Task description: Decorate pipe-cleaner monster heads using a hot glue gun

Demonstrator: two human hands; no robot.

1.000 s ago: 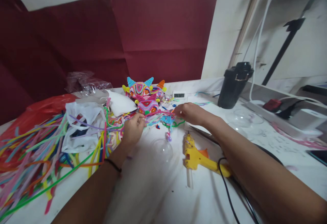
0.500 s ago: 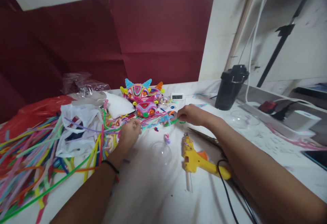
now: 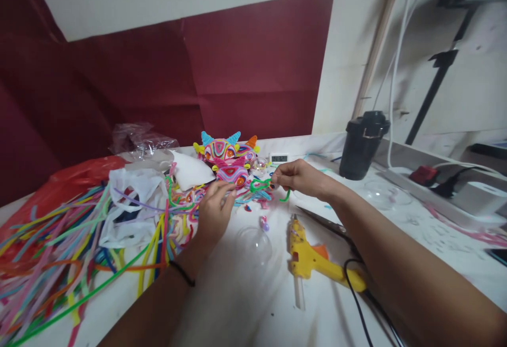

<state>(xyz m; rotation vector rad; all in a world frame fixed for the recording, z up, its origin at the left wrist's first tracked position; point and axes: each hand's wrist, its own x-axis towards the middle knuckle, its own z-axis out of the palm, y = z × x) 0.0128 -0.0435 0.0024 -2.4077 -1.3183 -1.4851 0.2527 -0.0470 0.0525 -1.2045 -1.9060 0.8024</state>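
My right hand [image 3: 301,178] pinches a bent green pipe cleaner [image 3: 262,184] and holds it just above the white table [image 3: 245,305]. My left hand [image 3: 216,212] reaches toward the same green piece, its fingers spread near the tangle of short coloured bits [image 3: 245,199]. Directly behind them stand colourful horned pipe-cleaner figures [image 3: 227,159]. A clear plastic dome [image 3: 253,241] lies below my left hand.
A yellow glue gun [image 3: 312,260] with a black cord lies near my right forearm, with scissors [image 3: 325,223] beside it. A big heap of long coloured pipe cleaners [image 3: 59,252], white bags and red plastic fills the left. A black canister [image 3: 362,143] and a small digital clock [image 3: 279,158] stand at the back.
My right hand has lifted the green pipe cleaner off the table. My left hand has moved right and opened toward it. The view has tilted slightly.
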